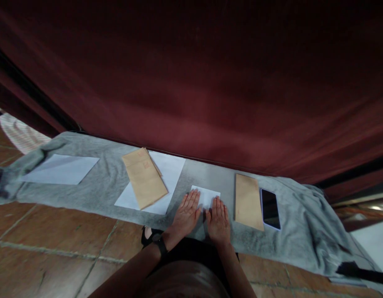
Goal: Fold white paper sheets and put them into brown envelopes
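A small folded white sheet of paper (pixel 206 194) lies on the grey cloth in front of me. My left hand (pixel 188 209) rests flat on its left side, fingers stretched out. Across its right side lies my right hand (pixel 218 219), also flat with the fingers extended. Both palms cover the sheet's near part, so its lower edge is hidden. To the left, several brown envelopes (pixel 145 178) sit on top of larger white paper (pixel 174 169). A single brown envelope (pixel 249 202) is just right of my right hand.
A smartphone (pixel 270 209) lies beside the right envelope. More white paper (pixel 62 169) is at the far left of the grey cloth (pixel 110 194). A dark red upright surface (pixel 191 99) stands along the back edge. Tiled floor (pixel 54 240) shows in front.
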